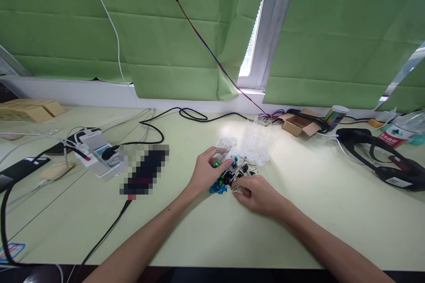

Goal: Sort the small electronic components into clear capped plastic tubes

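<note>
Bare forearms [156, 225] lie over the near edge of the surface [219, 239], pointing at a pile of small parts [228, 179]. The left hand [206, 170] has its grip around a clear cup [224, 148] at the pile's far left edge, a green piece [217, 164] at its near end, in or against it unclear. The right hand [256, 192] has its fingertips at the pile's near right side; whether that grip pinches a piece is hidden. Beyond the pile stand clear tubes [256, 141], and farther off to its right sits an open carton [299, 126]. The step in hand looks like picking parts out singly beside the cup; the next move calls for a fine pinch freeing one piece from the rest, the cup held steady
</note>
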